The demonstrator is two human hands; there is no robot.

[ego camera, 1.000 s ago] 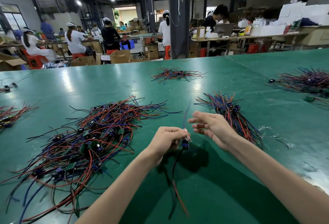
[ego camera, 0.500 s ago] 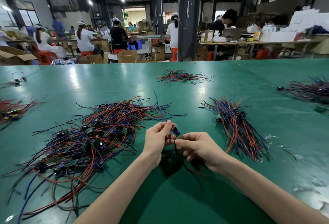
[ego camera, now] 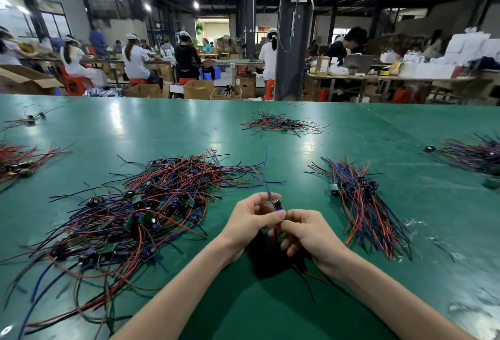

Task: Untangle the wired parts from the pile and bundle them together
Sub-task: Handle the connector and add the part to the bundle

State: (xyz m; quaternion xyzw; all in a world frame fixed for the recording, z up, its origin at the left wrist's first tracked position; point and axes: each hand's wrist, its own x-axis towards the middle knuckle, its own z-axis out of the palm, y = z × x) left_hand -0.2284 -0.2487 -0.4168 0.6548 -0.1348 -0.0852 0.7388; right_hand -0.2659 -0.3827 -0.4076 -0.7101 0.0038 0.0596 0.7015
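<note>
Fingers (ego camera: 271, 217) of the left hand (ego camera: 250, 222) are curled together and pinch a small blue wired part (ego camera: 277, 205), held over the green worktop (ego camera: 189, 128) just to the 6 o'clock side of the view's centre. Right hand (ego camera: 311, 234) touches the left at its 3 o'clock. Its thumb and forefinger are closed on the leads just under the same part, and the remaining fingers are curled beneath. One thin blue lead (ego camera: 266, 169) rises from the part toward 12 o'clock. Red and black leads (ego camera: 304, 274) trail from under the hands toward 5 o'clock.

Tangled pile of red, blue and black wired parts (ego camera: 130, 218) lies on the worktop at 9 o'clock of the hands, just beside the left hand. Small green boards and dark components show among its strands. Straightened bundle of red, blue and black wired parts (ego camera: 364, 204) lies at 2 o'clock of the hands, apart from them. Its wires run roughly from 11 to 5 o'clock, with the components gathered toward the far end.

Further heaps noted on the worktop:
- a small wire heap (ego camera: 281, 124) at 12 o'clock, far across;
- a dark heap (ego camera: 476, 154) at 2 o'clock by the right edge;
- a reddish heap (ego camera: 16, 162) at 9 o'clock by the left edge;
- a few loose parts (ego camera: 31, 119) at 10 o'clock.

Beyond the worktop stands a dark steel pillar (ego camera: 293, 55) at 12 o'clock. Brown cardboard boxes (ego camera: 198, 89) sit on the floor. Seated workers in white caps (ego camera: 135, 58) are at benches at 11 o'clock.
</note>
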